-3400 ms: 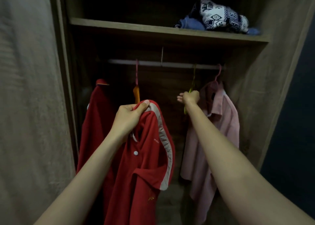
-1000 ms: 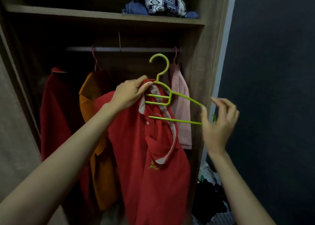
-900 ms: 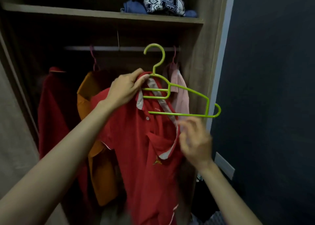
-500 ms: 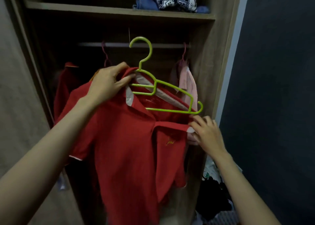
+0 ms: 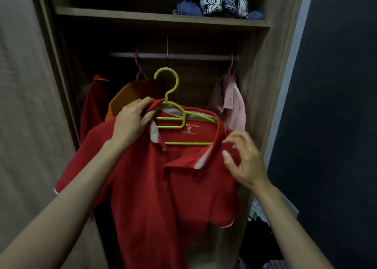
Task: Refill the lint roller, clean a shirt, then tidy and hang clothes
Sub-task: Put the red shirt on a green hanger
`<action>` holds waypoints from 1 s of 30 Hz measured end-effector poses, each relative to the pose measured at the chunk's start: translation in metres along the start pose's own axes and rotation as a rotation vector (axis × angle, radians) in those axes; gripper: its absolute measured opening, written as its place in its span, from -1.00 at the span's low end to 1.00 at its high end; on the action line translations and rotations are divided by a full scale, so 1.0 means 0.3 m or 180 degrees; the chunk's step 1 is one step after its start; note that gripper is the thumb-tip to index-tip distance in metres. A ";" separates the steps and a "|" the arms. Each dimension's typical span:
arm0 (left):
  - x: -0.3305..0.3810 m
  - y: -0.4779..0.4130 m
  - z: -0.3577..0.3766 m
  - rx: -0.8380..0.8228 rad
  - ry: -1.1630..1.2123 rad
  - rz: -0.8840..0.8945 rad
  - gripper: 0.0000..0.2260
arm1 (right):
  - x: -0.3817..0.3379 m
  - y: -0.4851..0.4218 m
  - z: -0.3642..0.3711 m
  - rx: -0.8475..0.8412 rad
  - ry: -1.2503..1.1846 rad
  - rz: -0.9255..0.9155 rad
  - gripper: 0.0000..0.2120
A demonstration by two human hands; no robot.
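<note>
head view looks forward, slightly down, close into the wardrobe (image 5: 255, 85) (single view)

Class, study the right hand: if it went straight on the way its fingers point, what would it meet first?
Most likely the collar of the red shirt, right beside the right hand, where it drapes the green hanger; depth is uncertain.
</note>
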State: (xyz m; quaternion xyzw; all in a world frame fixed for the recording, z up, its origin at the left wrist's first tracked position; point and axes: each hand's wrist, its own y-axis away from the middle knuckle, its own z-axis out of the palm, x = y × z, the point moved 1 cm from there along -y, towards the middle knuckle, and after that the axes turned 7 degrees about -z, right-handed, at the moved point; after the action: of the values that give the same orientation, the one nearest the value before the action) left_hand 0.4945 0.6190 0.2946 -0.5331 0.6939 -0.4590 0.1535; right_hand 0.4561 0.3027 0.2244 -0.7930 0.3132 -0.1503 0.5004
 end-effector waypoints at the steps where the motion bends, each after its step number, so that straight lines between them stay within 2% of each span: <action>1: 0.000 0.004 -0.004 -0.0007 0.0112 0.0003 -0.75 | 0.001 -0.007 0.005 0.0240 0.0075 0.0234 -0.71; 3: 0.010 0.009 -0.019 -0.0014 0.0281 0.0063 -0.76 | 0.017 -0.036 0.009 0.0420 0.0450 0.0637 -0.65; 5: 0.024 0.010 -0.030 -0.0032 0.0471 0.0117 -0.77 | 0.042 -0.069 0.020 0.0123 0.0685 0.0771 -0.59; 7: 0.035 0.008 -0.037 -0.0038 0.0625 0.0122 -0.79 | 0.053 -0.096 0.034 -0.0118 0.0645 0.0611 -0.54; 10: 0.041 0.012 -0.029 -0.0143 0.0625 0.0187 -0.79 | 0.029 -0.134 0.057 -0.0149 0.0484 0.0318 -0.65; 14: 0.067 0.018 0.003 -0.0404 0.0349 0.0286 -0.70 | -0.037 -0.175 0.107 -0.0280 0.0480 0.0100 -0.62; 16: 0.057 0.021 -0.005 -0.0228 0.0262 0.0237 -0.67 | -0.033 -0.178 0.101 -0.0227 0.0394 0.0158 -0.61; 19: 0.010 0.035 -0.033 0.0168 0.0134 -0.0028 -0.65 | 0.016 -0.165 0.059 -0.0055 0.0315 0.0347 -0.56; 23: 0.046 0.053 0.001 -0.0036 -0.0025 0.0120 -0.63 | 0.041 -0.181 -0.001 -0.0210 0.0165 0.0539 -0.58; 26: 0.096 0.060 0.021 -0.0178 0.0149 0.0246 -0.60 | 0.049 -0.200 -0.086 -0.0229 0.0254 0.0561 -0.71; 30: 0.045 0.072 0.006 -0.0160 0.0316 -0.0027 -0.57 | 0.091 -0.211 -0.215 -0.0392 0.0598 0.0909 -0.69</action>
State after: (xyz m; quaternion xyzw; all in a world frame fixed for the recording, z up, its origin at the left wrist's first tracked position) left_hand 0.4775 0.6065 0.2801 -0.5163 0.7098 -0.4680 0.1035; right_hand 0.4630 0.2591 0.3078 -0.7522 0.4766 -0.1317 0.4356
